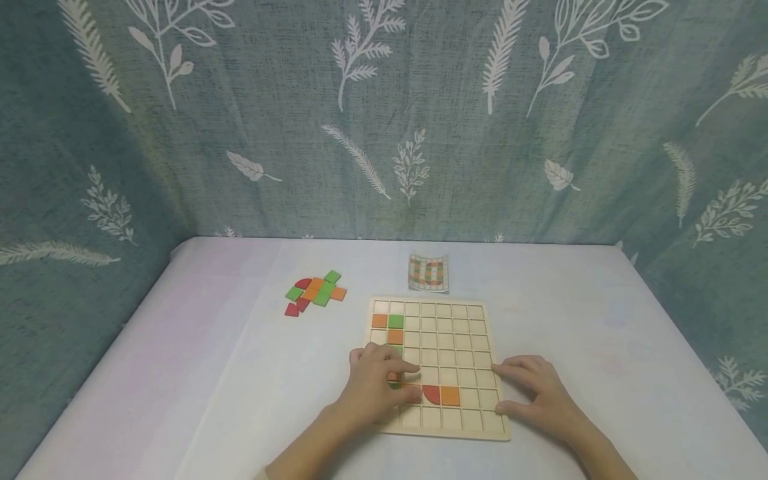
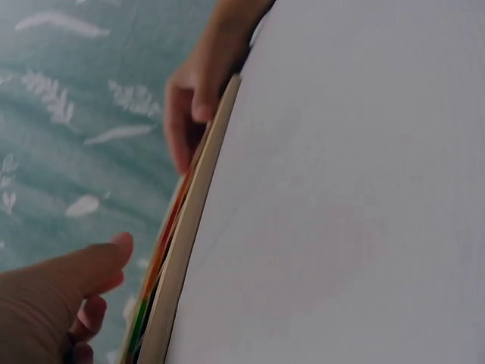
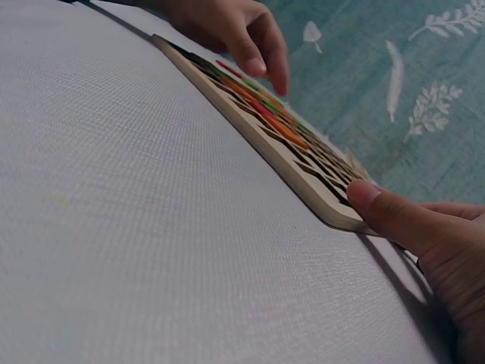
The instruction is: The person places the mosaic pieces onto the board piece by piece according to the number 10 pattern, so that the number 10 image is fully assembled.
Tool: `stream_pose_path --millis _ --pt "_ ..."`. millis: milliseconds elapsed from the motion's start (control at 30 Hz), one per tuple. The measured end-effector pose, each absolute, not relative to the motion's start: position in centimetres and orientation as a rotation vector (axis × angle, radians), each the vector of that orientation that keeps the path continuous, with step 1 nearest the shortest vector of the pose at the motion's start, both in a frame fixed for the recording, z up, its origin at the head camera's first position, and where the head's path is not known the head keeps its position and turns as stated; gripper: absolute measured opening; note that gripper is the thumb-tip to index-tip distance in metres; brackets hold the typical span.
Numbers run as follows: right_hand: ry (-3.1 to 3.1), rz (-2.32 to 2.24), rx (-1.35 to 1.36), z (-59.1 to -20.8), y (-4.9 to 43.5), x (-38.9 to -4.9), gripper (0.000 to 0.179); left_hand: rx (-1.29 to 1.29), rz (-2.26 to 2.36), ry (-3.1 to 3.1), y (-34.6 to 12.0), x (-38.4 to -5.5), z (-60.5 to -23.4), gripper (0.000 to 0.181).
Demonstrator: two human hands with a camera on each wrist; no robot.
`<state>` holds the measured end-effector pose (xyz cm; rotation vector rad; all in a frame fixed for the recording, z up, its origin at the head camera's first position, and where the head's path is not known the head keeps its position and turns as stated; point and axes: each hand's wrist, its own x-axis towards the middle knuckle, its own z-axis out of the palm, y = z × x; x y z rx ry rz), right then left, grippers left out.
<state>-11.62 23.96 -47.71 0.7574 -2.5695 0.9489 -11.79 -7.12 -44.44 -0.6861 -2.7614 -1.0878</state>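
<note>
The left hand [image 1: 378,381] is held over the lower left of a pale wooden grid board [image 1: 447,343], thumb and forefinger spread apart, its grip seemingly around nothing. From the head view it appears to lie on the squares; the right wrist view shows its thumb and forefinger raised above them. The right hand [image 1: 537,390] has a loose, unclosed grip, fingertips and thumb touching the board's right edge. Only the right wrist view shows that thumb resting on the rim near the corner; the other fingers are mostly hidden there.

On the board, a red curved tile [image 1: 431,395] sits just left of an orange square [image 1: 450,396]. Further up, another orange tile [image 1: 379,321] and a green tile [image 1: 396,321] lie side by side. More pieces are partly covered by the left hand, their shapes unclear. Both wrist views reduce the tiles to thin coloured strips.

Only the head view shows the loose red, orange and green pieces [image 1: 316,291] left of the board and the patterned card [image 1: 429,273] beyond it, its print too small to read, all on the white tabletop [image 1: 600,320]. Leaf-printed fabric [image 1: 384,167] hangs behind.
</note>
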Motion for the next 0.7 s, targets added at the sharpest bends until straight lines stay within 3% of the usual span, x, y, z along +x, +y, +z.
stream_pose_path --millis 433,700 --pt "-2.572 0.962 0.755 -47.7 24.0 -11.6 0.056 -0.310 -1.087 -2.741 -11.4 -13.0 -43.5 0.031" --pt "-2.562 0.960 0.767 -47.7 24.0 -11.6 0.056 -0.039 -0.992 -2.765 -15.7 -14.1 -42.9 0.040"
